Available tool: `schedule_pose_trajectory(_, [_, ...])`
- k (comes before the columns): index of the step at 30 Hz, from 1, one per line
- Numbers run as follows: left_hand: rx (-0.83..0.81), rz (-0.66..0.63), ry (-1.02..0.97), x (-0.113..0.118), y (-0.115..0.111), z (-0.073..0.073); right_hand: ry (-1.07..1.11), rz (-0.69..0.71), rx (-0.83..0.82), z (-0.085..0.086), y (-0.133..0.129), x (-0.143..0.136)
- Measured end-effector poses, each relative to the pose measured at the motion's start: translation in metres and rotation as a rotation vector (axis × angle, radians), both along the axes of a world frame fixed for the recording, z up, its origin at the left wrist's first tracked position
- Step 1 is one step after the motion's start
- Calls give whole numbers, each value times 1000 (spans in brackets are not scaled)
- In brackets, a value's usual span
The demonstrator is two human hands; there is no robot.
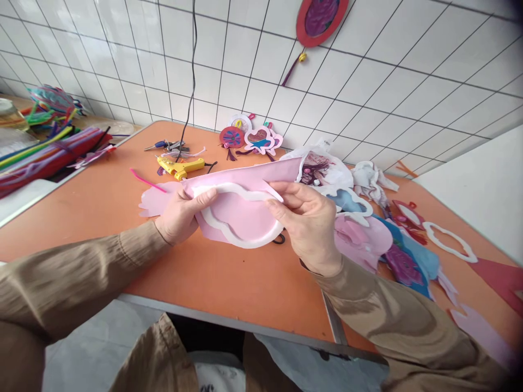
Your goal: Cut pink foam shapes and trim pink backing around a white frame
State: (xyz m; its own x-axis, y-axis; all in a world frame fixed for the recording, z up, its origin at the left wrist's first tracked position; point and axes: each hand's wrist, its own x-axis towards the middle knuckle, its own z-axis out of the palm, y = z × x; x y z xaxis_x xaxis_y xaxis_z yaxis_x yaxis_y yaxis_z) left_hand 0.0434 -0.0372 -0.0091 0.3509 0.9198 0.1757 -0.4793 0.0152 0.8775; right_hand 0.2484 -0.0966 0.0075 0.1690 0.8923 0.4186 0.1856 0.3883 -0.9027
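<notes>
A white wavy-edged frame [245, 239] lies against a pink sheet [245, 213], both held up above the orange table. My left hand [182, 213] grips their left side, thumb on the white frame and fingers hidden behind the sheet. At the right side, my right hand [310, 220] pinches the frame and the sheet's edge between thumb and fingers. Behind the sheet, a yellow glue gun [180, 166] rests on the table. A pink cut-out piece [157, 199] lies just beyond my left hand.
The orange table [229, 283] bears finished ornaments [261, 139] by the tiled wall, scissors [177, 146], and a white scalloped ring [449, 241] at right. Fabric and foam scraps [408, 261] lie beside my right forearm. Colourful pipe cleaners [53, 155] are piled at far left. A black cord [194, 65] hangs down.
</notes>
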Motion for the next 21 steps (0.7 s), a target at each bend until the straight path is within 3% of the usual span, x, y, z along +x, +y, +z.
schedule_pose_trajectory(12, [-51, 16, 75, -2, 2, -10, 52, -19, -83, -17, 7, 5])
schedule_pose_trajectory(21, [-73, -1, 71, -2, 1, -13, 59, -27, -154, -17, 8, 2])
